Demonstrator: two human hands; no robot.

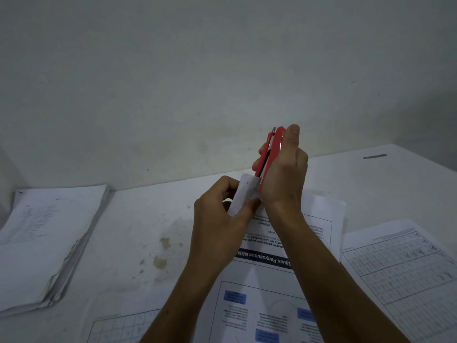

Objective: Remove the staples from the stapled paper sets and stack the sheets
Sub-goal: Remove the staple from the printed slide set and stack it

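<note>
Both hands meet just right of the frame's centre, above the white table (138, 233). The right hand (284, 174) is wrapped around a red stapler (273, 154), thumb laid up along its upper end, and holds it nearly upright with its lower end down at the lifted corner of a printed paper set (262, 288). That corner (247, 191) is folded up off the table, and the left hand (220, 219) pinches it between thumb and curled fingers, right against the stapler's lower tip. Whether a staple sits at that spot is too small to tell.

The rest of the paper set lies flat under both forearms, running from the centre to the bottom of the frame, printed upside down to the viewer with a dark blue title band and small blue boxes. At the lower right lies another sheet with a fine grid table (405, 276), just beside the set. A further gridded sheet (118, 328) shows at the bottom edge, left of the arms. At the left of the frame rests a thick stack of sheets (47, 241), well apart from the hands, its near edge ragged. A small dark strip (374, 156) lies on the table at the upper right, near the pale wall (197, 70).
</note>
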